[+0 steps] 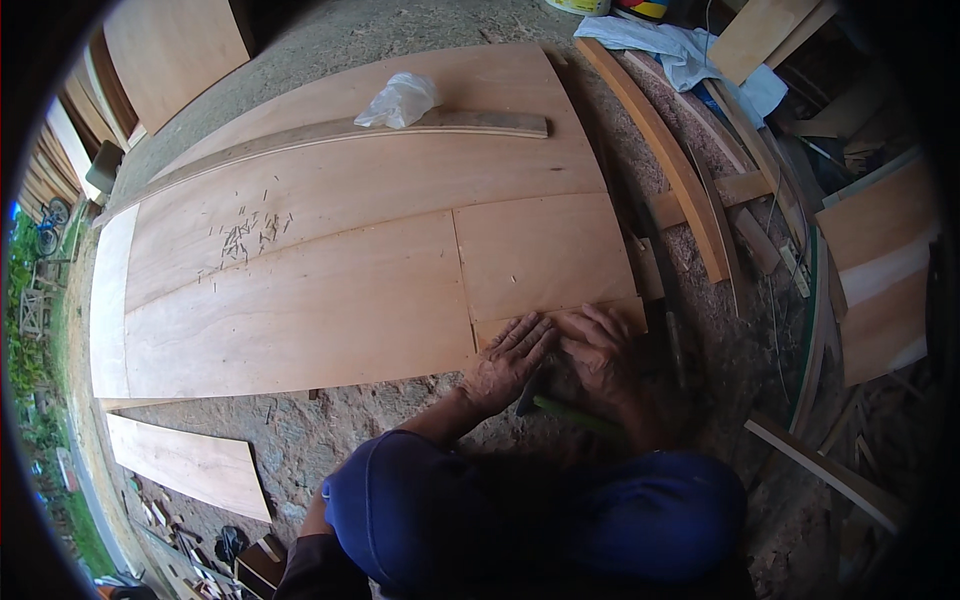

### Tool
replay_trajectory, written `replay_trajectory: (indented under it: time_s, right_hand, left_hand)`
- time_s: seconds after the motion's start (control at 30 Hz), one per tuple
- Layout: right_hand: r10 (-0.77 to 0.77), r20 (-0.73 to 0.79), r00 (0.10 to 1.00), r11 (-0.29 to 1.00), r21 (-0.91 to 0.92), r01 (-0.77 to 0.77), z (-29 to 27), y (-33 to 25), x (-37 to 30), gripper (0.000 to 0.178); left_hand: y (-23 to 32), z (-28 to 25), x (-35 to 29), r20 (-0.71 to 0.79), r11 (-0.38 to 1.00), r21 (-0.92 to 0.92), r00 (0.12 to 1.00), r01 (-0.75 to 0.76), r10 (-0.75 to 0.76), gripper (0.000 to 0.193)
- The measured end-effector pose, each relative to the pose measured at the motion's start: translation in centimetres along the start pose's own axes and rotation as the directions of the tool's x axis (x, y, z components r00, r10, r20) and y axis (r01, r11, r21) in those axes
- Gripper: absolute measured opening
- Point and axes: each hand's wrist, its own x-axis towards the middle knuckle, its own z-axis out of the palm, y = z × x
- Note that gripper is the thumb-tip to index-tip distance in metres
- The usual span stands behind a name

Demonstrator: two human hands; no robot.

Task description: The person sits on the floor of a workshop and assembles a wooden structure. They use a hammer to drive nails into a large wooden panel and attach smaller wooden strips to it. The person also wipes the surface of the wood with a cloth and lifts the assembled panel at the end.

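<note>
A narrow wood strip (634,315) lies along the plywood surface's (340,310) near edge, at the right corner. The left hand (511,358) rests on it, open. The right hand (597,350) adjoins, fingers bent; grip cannot be determined. Nail-like pieces (243,240) lie toward the left edge.

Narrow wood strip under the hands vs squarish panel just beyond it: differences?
The strip is much narrower than the panel. The left hand and right hand cover part of the strip, while the panel lies mostly bare. The strip lies on the near side, the panel beyond it. Both are light brown wood, lying flat side by side.
</note>
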Motion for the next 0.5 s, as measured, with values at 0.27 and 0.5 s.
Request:
replay_trajectory:
  time_s: [0.27,0.5]
  right_hand:
    - [0.658,-0.094,0.747,0.740,0.264,-0.619,-0.4,4.6,-3.9,0.063]
    - [0.624,-0.095,0.775,0.758,0.313,-0.572,0.5,4.9,-4.0,0.068]
  left_hand:
    - [1.0,-0.6,0.3,0.021,0.996,0.001,0.996,0.090,-0.090,0.058]
    - [2.4,-3.0,0.7,0.205,0.971,0.233,0.973,0.054,-0.103,0.070]
